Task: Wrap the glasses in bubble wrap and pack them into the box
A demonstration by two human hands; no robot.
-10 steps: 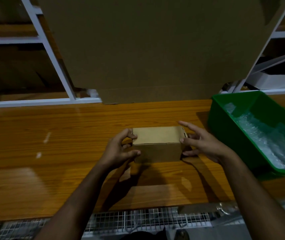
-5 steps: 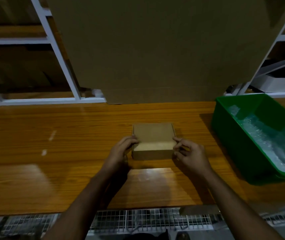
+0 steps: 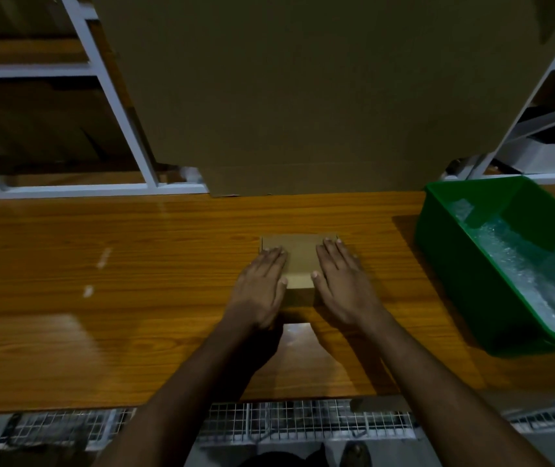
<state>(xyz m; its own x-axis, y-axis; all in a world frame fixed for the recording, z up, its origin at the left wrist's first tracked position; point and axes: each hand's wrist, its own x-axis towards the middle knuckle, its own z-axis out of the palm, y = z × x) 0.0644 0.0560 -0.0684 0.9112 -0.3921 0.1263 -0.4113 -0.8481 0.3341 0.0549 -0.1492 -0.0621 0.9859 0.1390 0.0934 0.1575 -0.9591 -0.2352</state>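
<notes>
Behind the bench, a big flat sheet of cardboard [image 3: 303,89] leans upright against white shelf framing [image 3: 114,106]; matte brown, creased near its lower edge. Bench top [image 3: 134,298]: glossy wood-grain laminate, orange-brown, throwing soft reflections. Wire mesh [image 3: 286,423] runs below its near edge.

Right side, near but apart from the work: green plastic bin [image 3: 451,264], smooth-walled, rectangular, holding crumpled clear bubble wrap [image 3: 532,264], shiny and pebbled.

Centre of bench: small cardboard box [image 3: 298,264], plain kraft, squarish, lid down. No glasses visible; whether any are inside cannot be told.

Left hand [image 3: 262,288] lies flat on the lid's left part, fingers straight and together, gripping nothing. Right hand [image 3: 340,281] likewise flat on the right part, fingers extended toward the far edge, thumb at the lid's near middle.

Judgement: closing step, pressing the lid seated. Done well, pressure stays even and straight down through both palms, spread toward the corners, not the centre, since thin board will bow. The slick laminate may let the box skate, so avoid any forward shove.
</notes>
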